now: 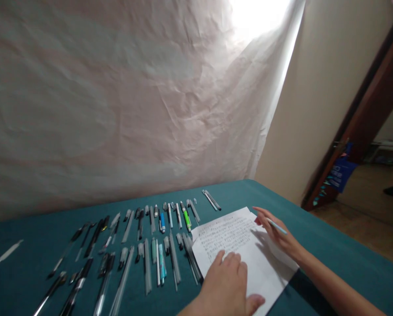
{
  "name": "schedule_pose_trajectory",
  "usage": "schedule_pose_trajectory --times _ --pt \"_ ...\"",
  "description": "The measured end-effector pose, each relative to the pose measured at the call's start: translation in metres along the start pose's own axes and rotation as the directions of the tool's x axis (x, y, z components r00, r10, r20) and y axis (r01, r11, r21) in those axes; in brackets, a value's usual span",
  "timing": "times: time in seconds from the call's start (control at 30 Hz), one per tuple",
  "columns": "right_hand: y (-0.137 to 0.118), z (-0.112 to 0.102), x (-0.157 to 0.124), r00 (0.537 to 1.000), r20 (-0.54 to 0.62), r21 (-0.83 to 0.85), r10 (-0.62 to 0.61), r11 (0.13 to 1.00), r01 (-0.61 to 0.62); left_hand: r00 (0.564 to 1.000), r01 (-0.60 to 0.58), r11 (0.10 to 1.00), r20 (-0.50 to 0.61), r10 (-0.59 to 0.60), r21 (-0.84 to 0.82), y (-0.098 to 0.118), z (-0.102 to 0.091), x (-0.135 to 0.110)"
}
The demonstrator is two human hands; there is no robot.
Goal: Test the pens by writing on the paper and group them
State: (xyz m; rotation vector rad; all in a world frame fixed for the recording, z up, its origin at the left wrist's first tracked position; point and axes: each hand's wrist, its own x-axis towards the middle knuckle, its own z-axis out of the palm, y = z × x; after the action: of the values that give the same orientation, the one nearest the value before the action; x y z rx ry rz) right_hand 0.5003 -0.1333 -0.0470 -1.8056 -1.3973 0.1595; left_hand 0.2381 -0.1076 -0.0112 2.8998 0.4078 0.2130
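Note:
A sheet of white paper lies at an angle on the table, with lines of small dark handwriting across its upper part. My left hand rests flat on the paper's lower left, its fingers together and the thumb apart. Over the upper right part of the sheet, my right hand is closed around a light blue pen. The pen's back end points out to the right; its tip is hidden behind my fingers. The writing is too small to read.
Several pens, caps and clear barrels lie in two rows left of the paper, among them a green pen and a blue pen. Two more pens lie farther back. The teal tablecloth ends before a pale hanging sheet.

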Motion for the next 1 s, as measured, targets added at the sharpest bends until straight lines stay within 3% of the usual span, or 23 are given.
schedule_pose_trajectory --times 0.1,0.27,0.6,1.0 --pt "-0.025 0.013 -0.006 0.993 0.117 0.219 0.013 0.975 -0.039 0.993 0.104 0.995 0.048 -0.104 0.004 0.011 0.006 0.028" --pt "-0.029 0.020 -0.010 0.990 0.140 0.227 0.002 0.973 -0.034 0.979 0.176 0.984 0.104 -0.175 0.006 0.017 0.026 0.053" --pt "0.015 0.013 -0.009 0.995 0.073 0.117 0.066 0.990 -0.075 0.990 0.119 0.993 0.085 -0.117 -0.025 0.015 0.032 0.045" --pt "0.009 0.014 -0.011 0.995 0.095 0.082 0.004 0.997 -0.012 0.995 0.088 0.996 0.045 -0.088 0.010 0.015 0.035 0.045"
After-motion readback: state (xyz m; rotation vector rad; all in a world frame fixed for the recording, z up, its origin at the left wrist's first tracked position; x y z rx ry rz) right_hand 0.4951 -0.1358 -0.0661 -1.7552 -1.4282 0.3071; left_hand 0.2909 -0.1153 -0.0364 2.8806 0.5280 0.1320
